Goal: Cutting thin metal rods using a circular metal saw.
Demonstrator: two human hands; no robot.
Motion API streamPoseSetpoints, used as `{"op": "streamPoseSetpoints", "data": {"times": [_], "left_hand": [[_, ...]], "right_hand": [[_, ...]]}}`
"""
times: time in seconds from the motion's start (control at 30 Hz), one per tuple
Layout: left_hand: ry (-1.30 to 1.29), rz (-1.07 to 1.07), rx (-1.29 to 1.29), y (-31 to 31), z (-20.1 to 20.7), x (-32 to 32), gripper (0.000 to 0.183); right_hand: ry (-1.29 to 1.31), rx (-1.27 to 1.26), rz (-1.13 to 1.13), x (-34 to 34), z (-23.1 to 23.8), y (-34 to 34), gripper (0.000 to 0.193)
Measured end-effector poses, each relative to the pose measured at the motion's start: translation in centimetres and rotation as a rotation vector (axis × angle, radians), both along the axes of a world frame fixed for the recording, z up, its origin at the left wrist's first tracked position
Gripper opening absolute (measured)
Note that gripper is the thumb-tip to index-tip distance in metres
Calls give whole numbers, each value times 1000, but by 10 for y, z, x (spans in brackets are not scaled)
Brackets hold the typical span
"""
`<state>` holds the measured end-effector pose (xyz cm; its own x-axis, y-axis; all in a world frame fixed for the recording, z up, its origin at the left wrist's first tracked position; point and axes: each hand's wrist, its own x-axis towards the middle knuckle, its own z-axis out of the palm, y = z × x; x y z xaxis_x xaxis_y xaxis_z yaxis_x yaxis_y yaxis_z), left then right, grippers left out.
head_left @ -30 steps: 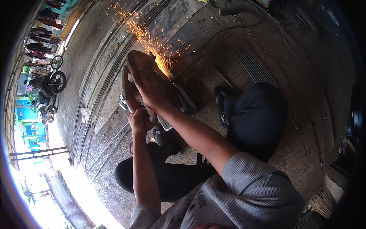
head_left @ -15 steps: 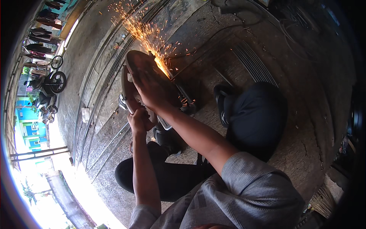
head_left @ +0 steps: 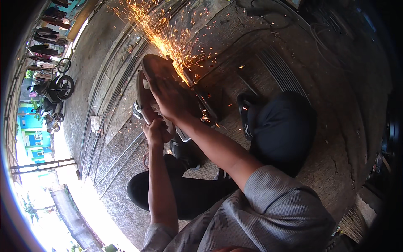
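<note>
A chop saw (head_left: 152,63) with a rounded, brownish guard stands in front of me, throwing a bright stream of orange sparks (head_left: 161,38) up and to the left. My left hand (head_left: 156,131) is closed round the saw's curved handle (head_left: 145,94). My right hand (head_left: 170,98) lies on the side of the guard, its fingers stretched out and pressed flat. Just right of the guard shows a dark metal bar (head_left: 205,104), with smaller sparks near its lower end. The blade and the exact point of contact are hidden behind the guard and my right hand.
Long thin metal rods (head_left: 98,113) lie on the concrete floor to the left. A row of parallel metal bars (head_left: 283,71) lies at the right, beyond my dark-trousered knee (head_left: 283,130). Motorcycles (head_left: 52,90) stand at the far left. A dark cable (head_left: 247,35) curves across the back.
The spark stream has grown wider and denser, with more sparks flying to the right. Both hands have shifted very slightly right with the saw and keep their places on it.
</note>
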<state>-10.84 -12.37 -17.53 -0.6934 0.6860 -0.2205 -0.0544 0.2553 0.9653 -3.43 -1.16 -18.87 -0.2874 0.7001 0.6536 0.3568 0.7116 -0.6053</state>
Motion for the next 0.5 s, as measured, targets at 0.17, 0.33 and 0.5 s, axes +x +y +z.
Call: {"op": "streamPoseSetpoints", "data": {"times": [0.17,0.33,0.5], "left_hand": [[-3,-5,42,-2,-5,-4,20],[-13,-21,23,-3,-5,-5,20],[-13,3,8,-2,-5,-3,23]], "right_hand": [[-13,-39,5,-3,1,-2,59],[-23,-29,-13,-1,1,-2,59],[-1,-28,20,-1,-1,-1,60]]}}
